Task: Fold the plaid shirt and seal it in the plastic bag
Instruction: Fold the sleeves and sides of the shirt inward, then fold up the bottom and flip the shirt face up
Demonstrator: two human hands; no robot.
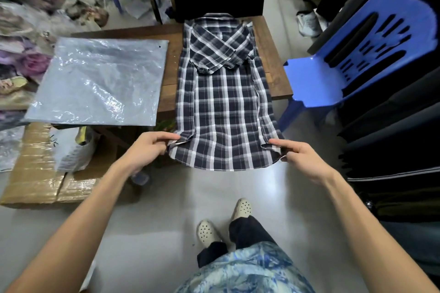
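The navy and white plaid shirt lies lengthwise on the wooden table, sides folded inward and a sleeve crossed over its upper part. Its hem hangs past the table's near edge. My left hand pinches the hem's left corner. My right hand pinches the hem's right corner. Both hold the hem lifted off the floor side. The clear plastic bag lies flat on the table's left part, apart from the shirt.
A blue plastic chair stands right of the table. Cardboard boxes and a white bag sit on the floor at left. Piles of clothes fill the far left. Dark hanging garments line the right. My feet stand on grey floor below.
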